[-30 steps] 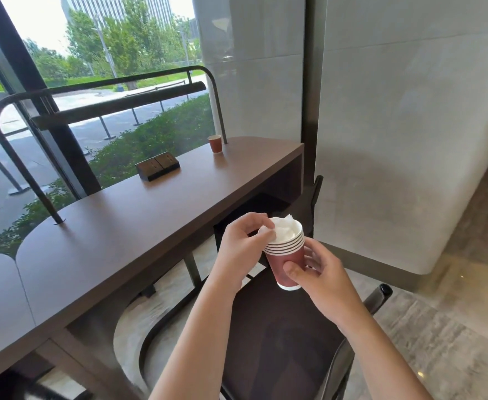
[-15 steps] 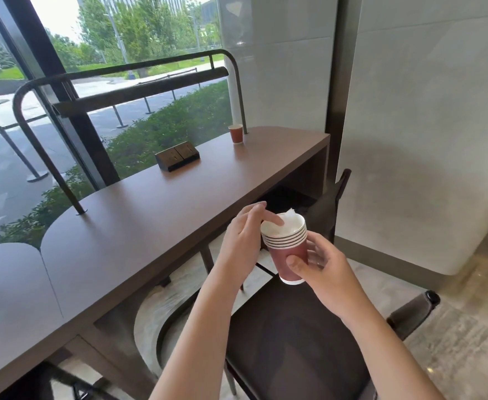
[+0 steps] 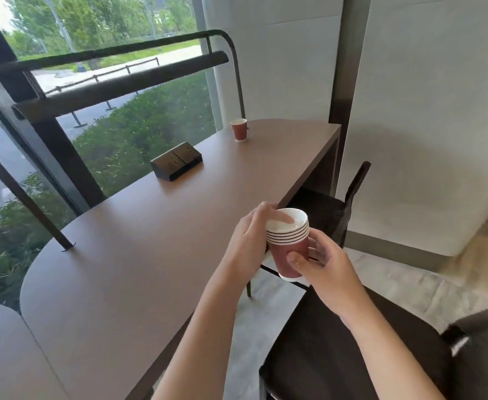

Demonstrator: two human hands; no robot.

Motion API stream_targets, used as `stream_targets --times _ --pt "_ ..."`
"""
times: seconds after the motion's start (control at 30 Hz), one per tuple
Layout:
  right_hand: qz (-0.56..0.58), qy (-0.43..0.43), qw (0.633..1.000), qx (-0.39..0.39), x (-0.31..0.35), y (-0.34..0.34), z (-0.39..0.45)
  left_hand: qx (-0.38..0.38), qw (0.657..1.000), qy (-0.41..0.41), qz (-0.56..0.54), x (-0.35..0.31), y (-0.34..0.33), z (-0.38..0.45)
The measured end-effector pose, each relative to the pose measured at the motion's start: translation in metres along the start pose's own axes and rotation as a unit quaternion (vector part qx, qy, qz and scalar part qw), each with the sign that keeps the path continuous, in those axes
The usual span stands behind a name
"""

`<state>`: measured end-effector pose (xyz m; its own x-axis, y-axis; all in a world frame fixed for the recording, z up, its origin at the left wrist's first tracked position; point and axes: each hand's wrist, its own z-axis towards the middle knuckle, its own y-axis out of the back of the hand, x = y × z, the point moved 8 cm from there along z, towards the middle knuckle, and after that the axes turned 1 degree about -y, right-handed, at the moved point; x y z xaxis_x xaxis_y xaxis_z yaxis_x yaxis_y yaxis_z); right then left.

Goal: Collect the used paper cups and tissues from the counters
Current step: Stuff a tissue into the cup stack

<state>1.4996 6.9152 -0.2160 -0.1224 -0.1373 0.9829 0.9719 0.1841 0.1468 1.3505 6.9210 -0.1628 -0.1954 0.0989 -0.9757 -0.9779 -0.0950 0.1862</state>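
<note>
Brown laminate counter [image 3: 156,255] fills most of what I see, running from my seven o'clock up to one o'clock along the window, with a dark metal rail [image 3: 115,85] arching over its far edge. Dark chairs come next in size: one seat [image 3: 338,350] sits right below my forearms at five o'clock, another chair [image 3: 329,209] is tucked under the counter's end at two o'clock. On the counter at eleven o'clock lies a black socket box [image 3: 176,164]. Farther off, at twelve o'clock near the rail's foot, a lone red paper cup [image 3: 239,129] stands upright on the counter. Closer in, just off the counter's edge, I hold a stack of red paper cups [image 3: 289,241] upright in my right hand [image 3: 320,267], thumb on the near wall and fingers curled round the far side. My left hand [image 3: 250,241] sits against the stack's left side, its fingers reaching over the rim and pressing down on the white tissue [image 3: 290,223] inside the top cup; whether they pinch it I cannot tell.
</note>
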Motion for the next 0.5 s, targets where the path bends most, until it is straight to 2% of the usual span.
stream_targets --times 0.17,0.3,0.5 --pt "0.015 -0.012 1.000 -0.022 -0.003 -0.042 0.020 -0.039 0.989 -0.018 -0.140 0.010 0.060 0.019" --pt "0.029 -0.022 0.998 -0.046 -0.002 -0.056 0.024 -0.057 0.971 0.007 -0.233 0.023 0.090 0.030" --pt "0.026 -0.036 0.996 -0.082 0.004 -0.059 0.024 -0.027 0.966 0.026 -0.254 0.039 0.093 0.041"
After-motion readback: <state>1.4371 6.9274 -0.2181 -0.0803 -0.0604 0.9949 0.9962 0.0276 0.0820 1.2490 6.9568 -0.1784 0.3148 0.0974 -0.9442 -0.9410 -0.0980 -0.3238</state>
